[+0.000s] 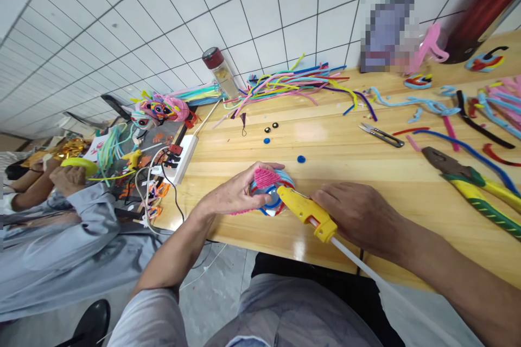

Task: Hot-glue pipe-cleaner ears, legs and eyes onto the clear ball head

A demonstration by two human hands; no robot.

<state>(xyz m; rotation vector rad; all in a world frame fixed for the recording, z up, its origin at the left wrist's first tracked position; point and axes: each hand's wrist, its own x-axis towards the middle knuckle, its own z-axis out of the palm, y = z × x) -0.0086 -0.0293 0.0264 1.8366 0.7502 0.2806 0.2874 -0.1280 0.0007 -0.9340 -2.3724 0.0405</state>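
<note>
My left hand (236, 191) is closed around a round craft piece made of pink, blue and red pipe cleaners (266, 178), near the table's front edge. A yellow hot glue gun (305, 209) is gripped in my right hand (354, 214), its nozzle at the piece's blue middle. Whether the nozzle touches it I cannot tell. A long white glue stick (366, 268) sticks out from the gun's back. Beyond the piece lie two small blue discs, one of them a blue disc (301, 159) nearer me, and two small black round parts (267, 130).
Thread snips (381, 134) and green-yellow pliers (472, 179) lie to the right among loose pipe cleaners. A pile of pipe cleaners (293, 84) and a glass bottle (222, 73) stand by the tiled wall. A white power strip (182, 160) is at left, near a co-worker's hands (69, 179).
</note>
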